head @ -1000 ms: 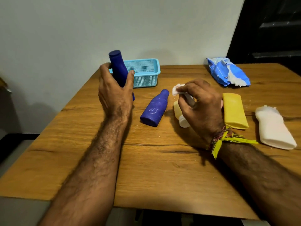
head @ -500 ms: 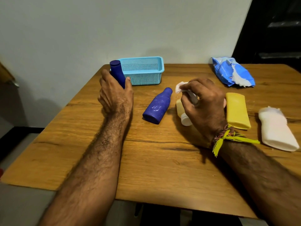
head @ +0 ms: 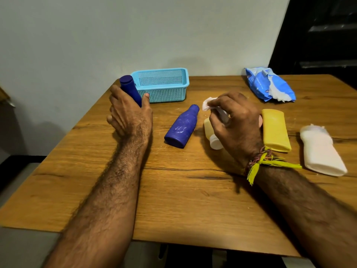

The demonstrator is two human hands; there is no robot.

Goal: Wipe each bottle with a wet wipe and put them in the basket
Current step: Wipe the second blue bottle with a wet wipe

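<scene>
My left hand (head: pixel 129 115) grips a dark blue bottle (head: pixel 129 88) upright, just in front of the left end of the light blue basket (head: pixel 162 91). My right hand (head: pixel 235 122) pinches a crumpled white wet wipe (head: pixel 209 104) above a small pale yellow bottle with a white cap (head: pixel 211 136), which my hand partly hides. A second dark blue bottle (head: pixel 181 127) lies on its side between my hands. Right of my right hand lie a flat yellow bottle (head: pixel 275 129) and a white bottle (head: pixel 322 153). The basket looks empty.
A blue wet-wipe pack (head: pixel 269 85) lies open at the back right of the wooden table (head: pixel 183 200). The basket stands against the grey wall. A dark doorway fills the upper right.
My left hand has lowered the blue bottle toward the table beside the basket. My right hand with the wipe has stayed over the small yellow bottle.
</scene>
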